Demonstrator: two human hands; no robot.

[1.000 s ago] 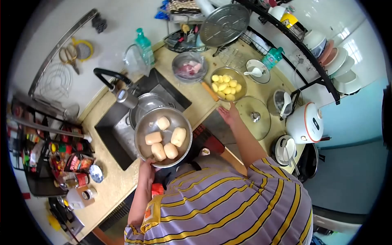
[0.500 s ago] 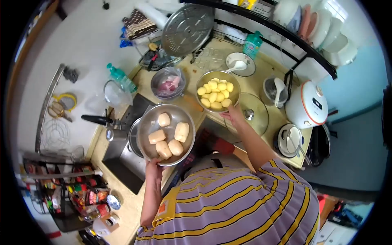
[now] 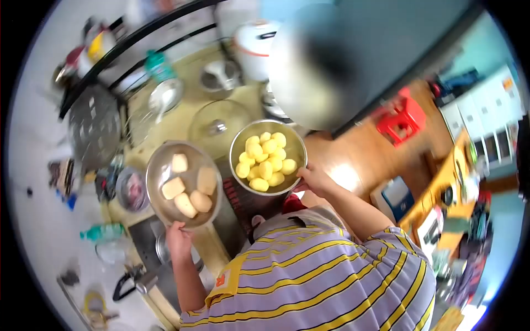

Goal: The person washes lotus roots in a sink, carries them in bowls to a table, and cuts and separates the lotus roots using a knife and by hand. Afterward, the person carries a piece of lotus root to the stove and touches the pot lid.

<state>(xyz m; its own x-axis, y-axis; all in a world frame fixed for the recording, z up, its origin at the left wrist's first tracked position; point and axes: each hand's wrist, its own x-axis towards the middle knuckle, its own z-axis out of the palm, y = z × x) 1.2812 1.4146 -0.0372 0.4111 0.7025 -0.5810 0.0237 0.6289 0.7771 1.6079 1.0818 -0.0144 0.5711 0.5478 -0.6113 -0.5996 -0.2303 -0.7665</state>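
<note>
Holding two metal bowls, one per hand, by the rims

Left hand (image 3: pixel 179 240): closed on the near rim of the left bowl (image 3: pixel 157 179), which has five thick pale chunks (image 3: pixel 174 188) in it. Right hand (image 3: pixel 316 179): on the right side of the right bowl (image 3: pixel 296 150), piled with yellow potatoes (image 3: pixel 265 170). Exact finger placement underneath: can't tell. Bowls are close together, in front of the torso; a slim gap shows between them.

Handling, my read: both loads moderately heavy, bowls stiff and smooth, likely slick if wet. Potatoes firm, would roll on a tilt; chunks would slide. One-sided rim grip puts torque on the wrist; better with thumb over rim, fingers spread under the base.

Beyond: glass lid (image 3: pixel 205 117) on the counter (image 3: pixel 182 113), basin of bagged meat (image 3: pixel 132 189) left, sink (image 3: pixel 144 234) nearer, red stool (image 3: pixel 404 117) off right on the floor.
</note>
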